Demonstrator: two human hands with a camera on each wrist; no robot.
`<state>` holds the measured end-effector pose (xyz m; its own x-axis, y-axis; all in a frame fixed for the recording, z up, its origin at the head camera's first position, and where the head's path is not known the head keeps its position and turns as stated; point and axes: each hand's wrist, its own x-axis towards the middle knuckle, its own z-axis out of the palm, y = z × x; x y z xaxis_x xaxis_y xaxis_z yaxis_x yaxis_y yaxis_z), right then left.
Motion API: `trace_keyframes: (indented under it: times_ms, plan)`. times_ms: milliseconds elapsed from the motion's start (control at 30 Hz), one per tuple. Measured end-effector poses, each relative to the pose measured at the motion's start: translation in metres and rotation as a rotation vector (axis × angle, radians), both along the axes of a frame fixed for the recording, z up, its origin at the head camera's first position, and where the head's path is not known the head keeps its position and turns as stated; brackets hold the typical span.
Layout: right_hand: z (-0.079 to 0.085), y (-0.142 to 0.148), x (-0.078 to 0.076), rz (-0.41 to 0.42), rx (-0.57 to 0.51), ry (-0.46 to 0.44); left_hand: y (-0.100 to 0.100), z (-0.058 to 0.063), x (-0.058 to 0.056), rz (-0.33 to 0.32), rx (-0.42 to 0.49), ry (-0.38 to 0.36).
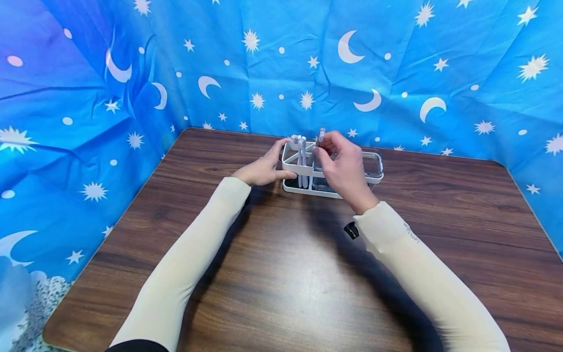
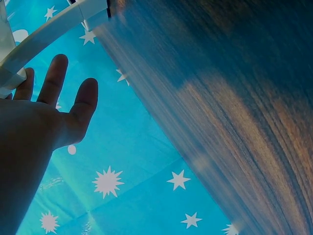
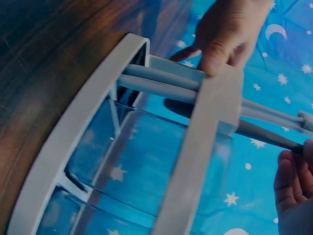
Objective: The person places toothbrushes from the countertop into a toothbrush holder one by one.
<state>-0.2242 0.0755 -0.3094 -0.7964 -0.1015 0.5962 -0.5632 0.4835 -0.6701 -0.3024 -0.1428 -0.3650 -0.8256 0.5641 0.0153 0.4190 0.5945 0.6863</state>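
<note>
A white toothbrush holder (image 1: 299, 169) with an upper and a lower frame stands near the back of the table. My left hand (image 1: 262, 169) holds its left end, thumb on the front of the upper frame and fingers toward the back. Two light grey toothbrushes (image 3: 161, 89) stand in the left compartment. Between thumb and fingers, my right hand (image 1: 345, 164) pinches a dark-handled toothbrush (image 3: 266, 136) near its head. The handle's lower end reaches down inside the upper frame, beside the light ones, in the right wrist view.
Clear cups (image 3: 132, 161) sit in the holder's other compartments, partly covered by my right hand in the head view. The brown wooden table (image 1: 272, 274) ends just behind the holder. A blue curtain (image 1: 299, 58) with moons and stars hangs along the back and left.
</note>
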Motion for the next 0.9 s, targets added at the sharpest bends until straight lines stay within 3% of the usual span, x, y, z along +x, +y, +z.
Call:
trace_keyframes:
  times_ms: [133, 233, 900]
  plan:
    - [-0.007, -0.003, -0.003, -0.036, 0.070, -0.142, 0.000, -0.001, 0.001, 0.004, 0.001, -0.002]
    - [-0.011, -0.003, -0.005, -0.052, 0.108, -0.192, 0.001, -0.001, 0.001, 0.003, 0.000, 0.000]
    - [-0.021, 0.001, -0.006, -0.024, 0.138, -0.240, 0.002, -0.004, 0.001, 0.004, -0.029, 0.016]
